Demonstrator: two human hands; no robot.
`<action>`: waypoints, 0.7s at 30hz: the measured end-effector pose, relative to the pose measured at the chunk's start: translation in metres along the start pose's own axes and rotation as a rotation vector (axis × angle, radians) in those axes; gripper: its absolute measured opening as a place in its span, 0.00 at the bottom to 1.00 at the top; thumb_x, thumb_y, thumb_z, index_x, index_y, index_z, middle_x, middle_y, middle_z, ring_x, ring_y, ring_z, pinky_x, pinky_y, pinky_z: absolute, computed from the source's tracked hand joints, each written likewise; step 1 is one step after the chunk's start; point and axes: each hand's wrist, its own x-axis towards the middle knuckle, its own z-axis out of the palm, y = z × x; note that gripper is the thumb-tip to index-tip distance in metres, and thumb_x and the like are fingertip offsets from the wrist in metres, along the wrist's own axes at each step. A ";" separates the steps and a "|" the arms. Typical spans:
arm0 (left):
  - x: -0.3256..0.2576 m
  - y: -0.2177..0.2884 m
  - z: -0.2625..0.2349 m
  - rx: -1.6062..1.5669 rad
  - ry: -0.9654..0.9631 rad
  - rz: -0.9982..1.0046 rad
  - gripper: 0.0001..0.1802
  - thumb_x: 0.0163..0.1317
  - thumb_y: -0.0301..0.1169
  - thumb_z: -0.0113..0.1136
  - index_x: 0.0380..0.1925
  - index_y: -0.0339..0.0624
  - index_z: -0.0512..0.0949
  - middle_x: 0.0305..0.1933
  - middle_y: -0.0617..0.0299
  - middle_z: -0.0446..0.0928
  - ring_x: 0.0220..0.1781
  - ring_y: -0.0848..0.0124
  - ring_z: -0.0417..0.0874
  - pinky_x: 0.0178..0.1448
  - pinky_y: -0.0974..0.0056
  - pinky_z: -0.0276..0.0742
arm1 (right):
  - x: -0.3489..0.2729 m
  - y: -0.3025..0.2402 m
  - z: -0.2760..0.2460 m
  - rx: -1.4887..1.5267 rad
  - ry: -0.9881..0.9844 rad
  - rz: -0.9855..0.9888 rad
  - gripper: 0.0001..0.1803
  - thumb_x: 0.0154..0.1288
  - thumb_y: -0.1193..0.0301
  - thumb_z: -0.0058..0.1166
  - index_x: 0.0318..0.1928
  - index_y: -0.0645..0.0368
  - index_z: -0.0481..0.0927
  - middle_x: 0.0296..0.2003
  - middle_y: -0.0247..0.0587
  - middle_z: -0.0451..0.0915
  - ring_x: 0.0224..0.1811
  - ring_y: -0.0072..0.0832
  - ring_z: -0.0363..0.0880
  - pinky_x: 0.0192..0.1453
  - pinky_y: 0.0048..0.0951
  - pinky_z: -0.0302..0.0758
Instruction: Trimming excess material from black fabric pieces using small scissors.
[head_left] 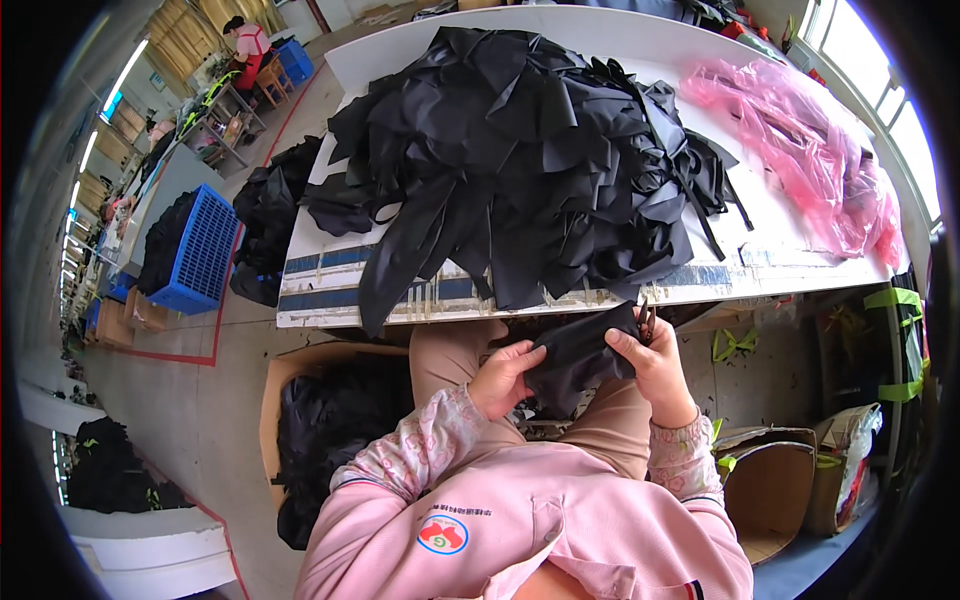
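Observation:
Between my hands, over my lap, a piece of black fabric point(578, 356) is stretched just below the table's front edge. My left hand point(506, 378) pinches its left side between thumb and fingers. The right side is gripped by my right hand point(655, 362), thumb on top. Small dark thread snips point(647, 318) stick up from that same hand; their handle is hidden in it. A large heap of black fabric pieces point(520, 150) with thin straps lies on the white table point(760, 272) in front of me, some pieces hanging toward the near edge.
Pink plastic sheeting point(800, 150) covers the table's right side. A cardboard box point(272, 420) with black pieces stands left of my legs, another cardboard box point(765, 490) at right. Farther left are a blue crate point(195, 255) and a person point(248, 50) in red and pink.

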 end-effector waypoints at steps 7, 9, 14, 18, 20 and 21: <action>-0.006 -0.001 0.011 -0.359 -0.087 -0.255 0.25 0.72 0.44 0.45 0.59 0.37 0.70 0.60 0.56 0.75 0.60 0.63 0.77 0.67 0.57 0.68 | -0.001 0.007 -0.009 -0.029 0.013 -0.007 0.07 0.64 0.74 0.61 0.40 0.63 0.80 0.32 0.24 0.79 0.33 0.12 0.73 0.39 0.16 0.71; -0.013 0.025 0.019 -0.307 -0.145 -0.105 0.24 0.71 0.41 0.48 0.59 0.37 0.70 0.60 0.56 0.75 0.60 0.65 0.76 0.67 0.58 0.68 | -0.002 0.002 -0.008 -0.046 0.101 -0.094 0.08 0.64 0.74 0.60 0.42 0.64 0.80 0.34 0.26 0.79 0.35 0.13 0.73 0.42 0.18 0.71; -0.026 0.053 0.025 0.299 -0.136 0.436 0.18 0.61 0.19 0.60 0.52 0.34 0.75 0.50 0.63 0.79 0.52 0.77 0.77 0.61 0.70 0.71 | -0.006 0.002 -0.021 -0.056 0.122 -0.110 0.10 0.65 0.74 0.60 0.44 0.65 0.79 0.37 0.26 0.79 0.39 0.14 0.72 0.46 0.18 0.70; -0.028 0.064 0.032 0.412 -0.068 0.561 0.17 0.60 0.15 0.58 0.51 0.32 0.75 0.49 0.62 0.79 0.51 0.76 0.78 0.61 0.70 0.72 | -0.007 -0.007 -0.015 -0.096 0.138 -0.162 0.10 0.65 0.74 0.60 0.44 0.65 0.79 0.36 0.26 0.79 0.38 0.13 0.72 0.44 0.18 0.70; -0.026 0.065 0.028 0.465 -0.078 0.647 0.17 0.60 0.14 0.59 0.50 0.32 0.76 0.49 0.61 0.79 0.51 0.76 0.78 0.60 0.70 0.73 | -0.007 -0.007 -0.016 -0.096 0.146 -0.155 0.09 0.65 0.75 0.59 0.44 0.65 0.79 0.35 0.27 0.79 0.37 0.13 0.72 0.42 0.17 0.70; -0.026 0.065 0.026 0.514 -0.084 0.733 0.17 0.59 0.13 0.59 0.49 0.31 0.76 0.49 0.60 0.79 0.51 0.76 0.79 0.59 0.70 0.74 | -0.006 -0.004 -0.019 -0.095 0.150 -0.160 0.09 0.65 0.75 0.59 0.44 0.65 0.79 0.35 0.27 0.79 0.37 0.13 0.72 0.42 0.17 0.70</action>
